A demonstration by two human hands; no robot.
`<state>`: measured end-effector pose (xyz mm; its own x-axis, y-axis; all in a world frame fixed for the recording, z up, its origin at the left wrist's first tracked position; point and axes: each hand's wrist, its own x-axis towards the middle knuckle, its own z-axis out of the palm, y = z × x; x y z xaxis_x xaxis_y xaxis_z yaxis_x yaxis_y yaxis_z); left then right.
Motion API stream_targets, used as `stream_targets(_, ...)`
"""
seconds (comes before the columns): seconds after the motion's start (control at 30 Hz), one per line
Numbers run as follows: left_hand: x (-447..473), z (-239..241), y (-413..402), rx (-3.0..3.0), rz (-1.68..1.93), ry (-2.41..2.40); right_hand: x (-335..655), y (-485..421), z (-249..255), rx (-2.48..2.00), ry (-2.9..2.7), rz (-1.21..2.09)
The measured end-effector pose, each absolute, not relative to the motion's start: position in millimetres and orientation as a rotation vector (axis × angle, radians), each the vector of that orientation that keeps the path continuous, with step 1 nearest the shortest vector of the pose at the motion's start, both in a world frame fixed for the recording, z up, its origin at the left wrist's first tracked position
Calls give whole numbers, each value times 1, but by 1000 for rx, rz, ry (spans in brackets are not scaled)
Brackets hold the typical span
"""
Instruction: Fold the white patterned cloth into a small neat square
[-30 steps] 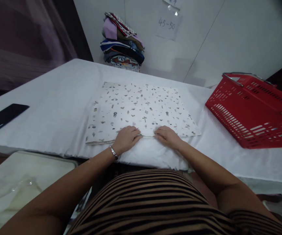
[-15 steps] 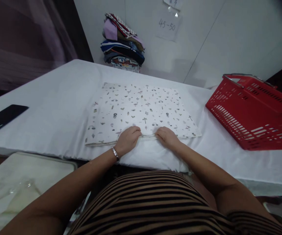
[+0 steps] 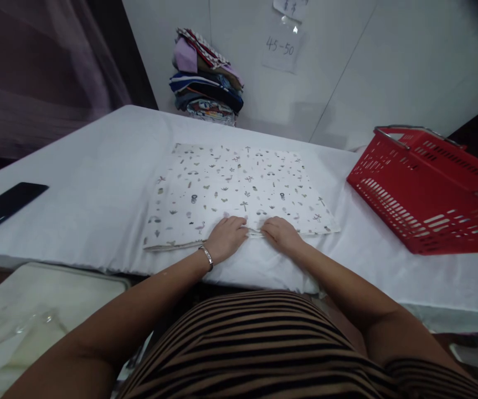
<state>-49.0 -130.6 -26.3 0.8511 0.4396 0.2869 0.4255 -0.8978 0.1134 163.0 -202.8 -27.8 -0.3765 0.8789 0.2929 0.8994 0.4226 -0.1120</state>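
Since the earlier frames, the left hand (image 3: 227,238) has slid toward the right hand (image 3: 281,235), narrowing the gap between them. I see both with fingers curled narrowly, holding the near edge of the white, flat-folded cloth with small palm and flamingo prints (image 3: 234,188); the thumbs I cannot make out. The cloth lies just beyond the grip, on a table draped in white fabric (image 3: 97,194). Behind the left hand I note a silver metal bracelet (image 3: 206,258). Well left of the grip lies a flat, black rectangular phone (image 3: 8,208); well right, a red perforated plastic basket (image 3: 430,194). Beyond the cloth stands a stack of multicoloured folded fabrics (image 3: 207,77).
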Motion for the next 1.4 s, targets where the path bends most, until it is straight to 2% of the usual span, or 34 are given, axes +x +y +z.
stream_targets(0.47,-45,-29,-133,2894,685,639,162,-207,-30,-1444,-2403,-78)
stream_targets(1.23,-41,-35,-132,2781,645,759,157,-201,-33,-1570,-2357,-20)
stream_targets(1.4,-41,-34,-130,2744,647,765,157,-198,-32,-1578,-2376,-96)
